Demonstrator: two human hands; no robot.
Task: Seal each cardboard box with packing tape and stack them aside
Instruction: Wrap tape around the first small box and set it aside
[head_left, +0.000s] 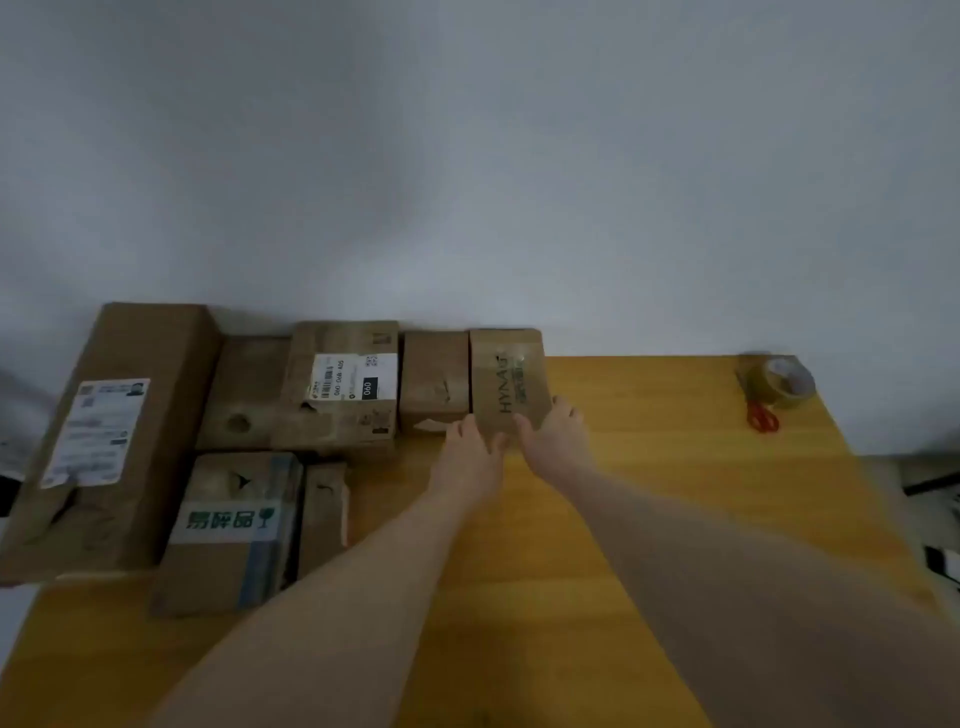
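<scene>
On the table (649, 493), both hands' fingers (563, 410) clasp the box (506, 379).

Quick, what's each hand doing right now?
Left hand: gripping the small brown cardboard box printed HYNA.
Right hand: gripping the same box's other side.

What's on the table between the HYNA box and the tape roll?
Nothing: the head view shows bare table between the HYNA box and the tape roll.

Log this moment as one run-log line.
hands: left hand and right hand hold brown HYNA-printed cardboard box | place: end of box row | brown tape roll: untouched
</scene>
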